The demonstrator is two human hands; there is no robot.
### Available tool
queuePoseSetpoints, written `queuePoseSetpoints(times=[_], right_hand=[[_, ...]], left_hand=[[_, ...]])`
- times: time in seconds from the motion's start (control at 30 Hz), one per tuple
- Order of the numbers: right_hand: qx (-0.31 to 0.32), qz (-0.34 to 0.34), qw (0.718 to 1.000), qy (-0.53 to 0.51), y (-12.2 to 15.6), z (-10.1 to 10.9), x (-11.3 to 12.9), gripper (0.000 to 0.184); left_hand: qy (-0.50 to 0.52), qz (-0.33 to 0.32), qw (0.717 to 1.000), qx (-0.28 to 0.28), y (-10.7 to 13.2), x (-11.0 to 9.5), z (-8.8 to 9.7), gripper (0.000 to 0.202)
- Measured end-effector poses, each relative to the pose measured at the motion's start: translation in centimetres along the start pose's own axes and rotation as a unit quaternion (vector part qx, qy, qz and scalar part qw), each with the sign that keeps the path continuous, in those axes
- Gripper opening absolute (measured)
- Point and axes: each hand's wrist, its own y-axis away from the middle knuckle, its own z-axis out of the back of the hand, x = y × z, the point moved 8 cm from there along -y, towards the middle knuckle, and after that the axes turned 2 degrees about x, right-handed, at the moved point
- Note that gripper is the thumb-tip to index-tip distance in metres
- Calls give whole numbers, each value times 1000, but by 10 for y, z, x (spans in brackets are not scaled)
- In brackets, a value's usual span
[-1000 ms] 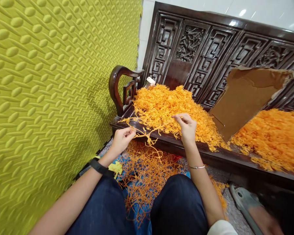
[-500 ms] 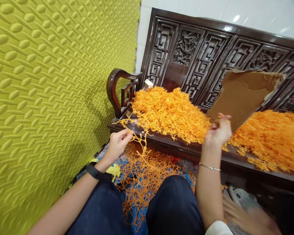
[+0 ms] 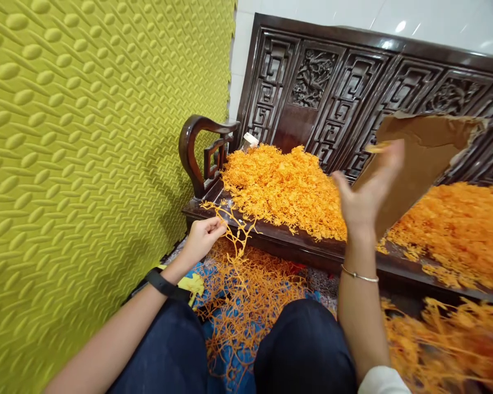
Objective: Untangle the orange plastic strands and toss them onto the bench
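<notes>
My left hand pinches an orange branching plastic sprue between thumb and fingertips, in front of the bench edge. My right hand is raised before the cardboard, thumb spread from the fingers, which are blurred. A small orange piece shows at its fingertips; whether it touches them I cannot tell. Left of this hand, a heap of small orange plastic pieces covers the seat of the dark wooden bench. Thin orange runners lie tangled between my knees.
A torn cardboard sheet leans on the carved backrest between the first heap and a second orange heap. At lower right is a blurred orange sprue bundle. A curved armrest and yellow textured foam wall border the left.
My right hand has risen and its fingers have opened out. My left hand still holds the sprue, shifted slightly. At lower right, an orange bundle now appears where another person's blurred hand was.
</notes>
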Motion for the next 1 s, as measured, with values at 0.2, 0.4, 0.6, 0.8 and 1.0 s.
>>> queuePoseSetpoints(times=[0.2, 0.4, 0.6, 0.8, 1.0], right_hand=[[220, -54, 970, -91, 36, -93, -3, 36], [386, -105, 886, -234, 74, -117, 31, 26], [410, -105, 866, -267, 81, -120, 38, 24], [451, -110, 840, -279, 92, -124, 51, 33], [535, -102, 783, -302, 117, -143, 71, 85]], left_hand=[[17, 5, 1000, 2, -1, 0, 0, 38], [58, 14, 998, 0, -2, 3, 0, 38], [83, 34, 996, -20, -2, 12, 3, 39], [125, 41, 991, -37, -3, 7, 2, 38], [187, 76, 979, -17, 0, 9, -10, 37]])
